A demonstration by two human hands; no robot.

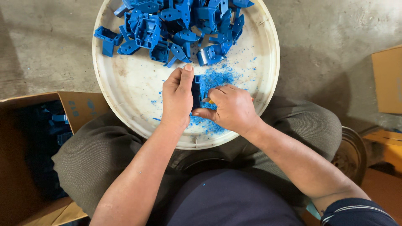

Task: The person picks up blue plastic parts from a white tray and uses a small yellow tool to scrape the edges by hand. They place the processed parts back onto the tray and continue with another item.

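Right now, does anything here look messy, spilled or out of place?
Yes: blue shavings lie scattered over the round white tray around the left hand and right hand; a few flecks dot the dark clothing below.

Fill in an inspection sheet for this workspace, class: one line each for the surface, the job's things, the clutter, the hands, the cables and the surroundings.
Surface: round cream tray resting on the person's lap, scuffed and stained.
Job's things: blue plastic part held over the tray; pile of blue plastic parts heaped at the tray's far side.
Clutter: blue shavings scattered around the hands and under them.
Hands: left hand grips the blue part; right hand is closed on a small tool, mostly hidden, pressed to the part.
Cables: nothing seen.
Surroundings: open cardboard box at the left with blue parts inside; another cardboard box at the right; concrete floor.
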